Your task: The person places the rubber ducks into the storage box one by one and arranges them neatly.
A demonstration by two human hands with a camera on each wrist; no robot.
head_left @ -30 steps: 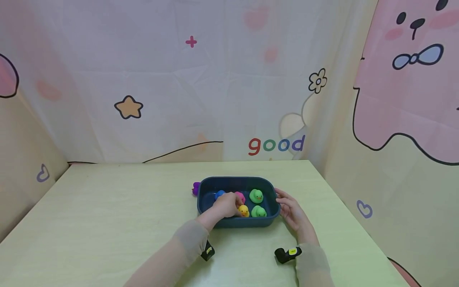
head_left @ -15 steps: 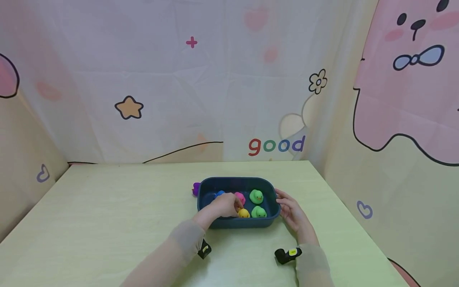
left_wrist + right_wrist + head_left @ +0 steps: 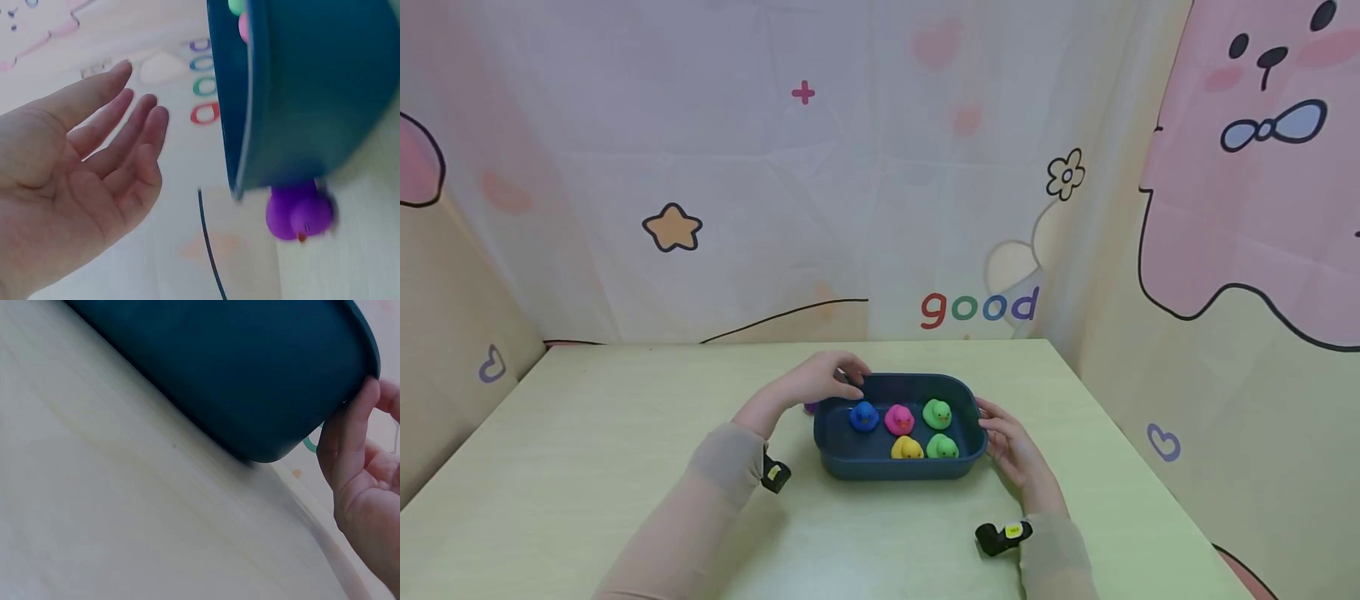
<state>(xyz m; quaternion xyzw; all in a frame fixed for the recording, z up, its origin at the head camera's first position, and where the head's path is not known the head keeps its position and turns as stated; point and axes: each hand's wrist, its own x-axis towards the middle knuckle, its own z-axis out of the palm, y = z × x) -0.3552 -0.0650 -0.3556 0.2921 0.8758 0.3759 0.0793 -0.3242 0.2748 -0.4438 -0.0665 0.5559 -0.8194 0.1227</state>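
A dark blue plastic bin (image 3: 895, 471) stands on the table. Inside it sit a blue duck (image 3: 864, 417), a pink duck (image 3: 899, 420), a yellow duck (image 3: 907, 448) and two green ducks, one at the back (image 3: 937, 414) and one in front (image 3: 942, 447). My left hand (image 3: 820, 379) hovers by the bin's back left corner, fingers loosely bent and holding nothing. Below it a purple duck (image 3: 299, 212) lies on the table outside the bin's left end, mostly hidden in the head view. With its fingertips, my right hand (image 3: 1009, 442) touches the bin's right end.
The pale table (image 3: 625, 467) extends widely to the left of the bin. A printed cloth backdrop (image 3: 745, 183) hangs behind the table, with more printed cloth at both sides. A black wrist camera (image 3: 1000, 538) sits at the right sleeve.
My left hand has left the inside of the bin, moving up and left to the back left corner, which uncovers the blue duck. The right hand stays at the bin's right end.
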